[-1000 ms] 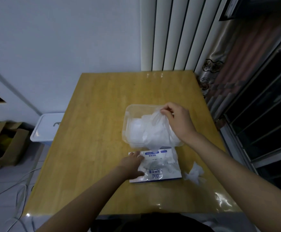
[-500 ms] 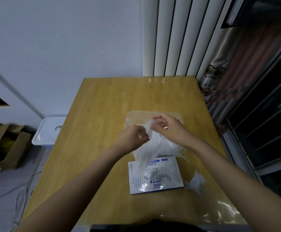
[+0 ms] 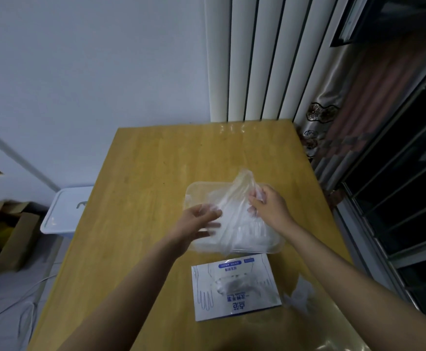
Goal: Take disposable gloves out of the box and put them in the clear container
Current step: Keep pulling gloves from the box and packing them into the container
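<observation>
Both bare forearms reach forward, hands close together. The right hand (image 3: 270, 209) pinches a glove (image 3: 234, 198). The fingers of the left hand (image 3: 198, 221) are blurred.

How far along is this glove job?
Done: a pile of gloves already lies in the clear container. In hand: the right hand pinches one more glove above it, the left hand touching it. Left: the box shows gloves through its opening, and one loose glove lies on the table beside it.

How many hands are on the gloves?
2. Left hand touches the gloves over the container's left side, fingers fairly straight; right hand pinches them over its right side. Neither touches the box.
</observation>
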`<move>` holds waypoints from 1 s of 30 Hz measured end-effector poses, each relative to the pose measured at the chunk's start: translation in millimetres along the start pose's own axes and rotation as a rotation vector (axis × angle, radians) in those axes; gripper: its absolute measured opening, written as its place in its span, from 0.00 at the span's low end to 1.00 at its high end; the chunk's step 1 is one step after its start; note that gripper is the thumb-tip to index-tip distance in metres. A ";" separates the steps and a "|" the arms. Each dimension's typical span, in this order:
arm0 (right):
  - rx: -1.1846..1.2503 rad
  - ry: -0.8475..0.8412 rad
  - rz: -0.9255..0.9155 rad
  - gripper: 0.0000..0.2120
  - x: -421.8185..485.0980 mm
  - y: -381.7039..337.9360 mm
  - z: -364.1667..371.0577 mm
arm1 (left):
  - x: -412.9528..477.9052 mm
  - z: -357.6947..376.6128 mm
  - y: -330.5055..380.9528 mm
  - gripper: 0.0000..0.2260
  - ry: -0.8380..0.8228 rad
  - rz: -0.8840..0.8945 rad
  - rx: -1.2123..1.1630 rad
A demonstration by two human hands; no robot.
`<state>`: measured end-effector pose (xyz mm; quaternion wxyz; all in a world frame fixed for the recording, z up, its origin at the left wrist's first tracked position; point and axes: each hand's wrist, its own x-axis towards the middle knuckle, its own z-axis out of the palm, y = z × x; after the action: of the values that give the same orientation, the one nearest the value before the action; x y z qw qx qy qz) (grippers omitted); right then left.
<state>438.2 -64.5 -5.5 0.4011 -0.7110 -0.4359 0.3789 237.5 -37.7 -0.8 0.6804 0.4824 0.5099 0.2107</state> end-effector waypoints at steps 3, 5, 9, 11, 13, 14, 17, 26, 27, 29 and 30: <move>0.002 -0.006 0.076 0.04 6.8 11.3 5.7 | 10.8 9.5 3.8 0.07 0.146 0.058 -0.083; -0.031 0.008 0.118 0.07 8.7 17.8 8.5 | 21.3 11.5 8.7 0.04 0.294 0.114 -0.170; -0.190 0.022 0.138 0.11 10.2 29.3 14.4 | 39.4 11.8 13.9 0.05 0.481 0.235 -0.147; -0.276 0.005 0.148 0.12 10.8 34.0 18.3 | 49.5 12.4 9.9 0.04 0.496 0.303 0.055; -0.391 -0.026 0.137 0.14 11.8 37.9 22.0 | 58.1 10.4 3.7 0.05 0.470 0.363 0.286; -0.448 -0.044 0.120 0.15 12.6 39.2 23.7 | 62.5 8.1 -0.1 0.06 0.450 0.401 0.421; -0.566 -0.109 0.077 0.18 14.6 43.0 29.0 | 71.0 1.8 -10.5 0.09 0.336 0.477 0.879; -1.063 -0.073 -0.176 0.22 6.8 41.4 39.8 | 89.5 -11.1 -20.7 0.18 0.237 0.506 1.347; -1.052 -0.019 -0.302 0.22 5.0 40.1 39.4 | 92.2 -11.9 -21.0 0.19 0.268 0.571 1.376; -0.908 0.036 -0.594 0.22 2.7 36.0 36.8 | 93.3 -10.2 -19.1 0.19 0.345 0.691 1.460; -0.829 0.014 -0.720 0.22 1.7 34.1 34.3 | 91.6 -8.0 -18.5 0.18 0.369 0.739 1.468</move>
<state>419.1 -64.8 -50.0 0.1945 -0.6178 -0.7618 0.0093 262.4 28.9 -62.0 -0.0130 0.8960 0.4300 0.1102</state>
